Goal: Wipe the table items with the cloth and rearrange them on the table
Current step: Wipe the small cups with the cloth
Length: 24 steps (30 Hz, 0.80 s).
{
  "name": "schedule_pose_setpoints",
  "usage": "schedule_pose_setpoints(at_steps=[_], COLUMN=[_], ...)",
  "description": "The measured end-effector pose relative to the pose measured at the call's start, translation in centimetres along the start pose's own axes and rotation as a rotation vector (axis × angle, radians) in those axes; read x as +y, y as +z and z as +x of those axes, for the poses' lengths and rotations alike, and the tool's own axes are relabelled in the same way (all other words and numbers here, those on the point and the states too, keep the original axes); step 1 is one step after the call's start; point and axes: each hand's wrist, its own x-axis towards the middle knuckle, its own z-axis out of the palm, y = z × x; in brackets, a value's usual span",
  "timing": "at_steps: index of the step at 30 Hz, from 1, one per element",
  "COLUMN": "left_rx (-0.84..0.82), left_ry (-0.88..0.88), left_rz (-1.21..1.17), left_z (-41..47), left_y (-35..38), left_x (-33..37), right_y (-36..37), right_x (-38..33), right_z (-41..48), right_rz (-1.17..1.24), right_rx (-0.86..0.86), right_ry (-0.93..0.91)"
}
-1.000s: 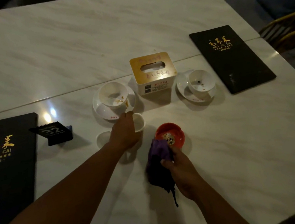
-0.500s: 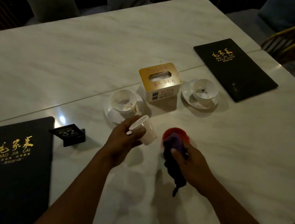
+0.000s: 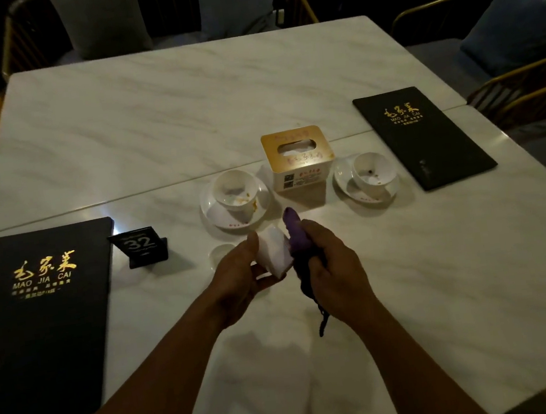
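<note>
My left hand [image 3: 239, 276] holds a small white cup [image 3: 275, 253] tipped on its side above the white marble table [image 3: 444, 271]. My right hand [image 3: 332, 265] grips a purple cloth [image 3: 297, 238] pressed against the cup's side; a dark tail of the cloth hangs down below the hand. The red dish is hidden behind my hands. Two white bowls on saucers stand beyond, the left bowl [image 3: 235, 190] with food stains and the right bowl [image 3: 375, 168] with a few specks. Between them stands a gold-topped tissue box [image 3: 298, 157].
A black menu [image 3: 37, 315] lies at the left and another menu [image 3: 422, 135] at the right. A black number stand reading 32 [image 3: 140, 245] sits by the left menu. A small round mark [image 3: 220, 252] shows near the left saucer. Chairs [image 3: 526, 93] surround the table.
My left hand lifted the white cup off the table and tilted it. My right hand raised the purple cloth from the red dish to the cup. The camera view tilted up.
</note>
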Motion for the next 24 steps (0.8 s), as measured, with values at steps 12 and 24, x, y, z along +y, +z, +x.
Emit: schedule_pose_setpoints(at_steps=[12,24], left_rx=[-0.01,-0.001], left_ry=[-0.022,-0.003], left_rz=[0.059,0.082], left_z=[-1.3,-2.3], left_y=[0.1,0.1], left_x=[0.2,-0.1], right_y=[0.2,0.8], right_x=[-0.9,1.1], right_z=[-1.0,-2.4], right_rz=[0.333,-0.198], right_rx=[-0.001,0.064], right_ry=[0.153,-0.447])
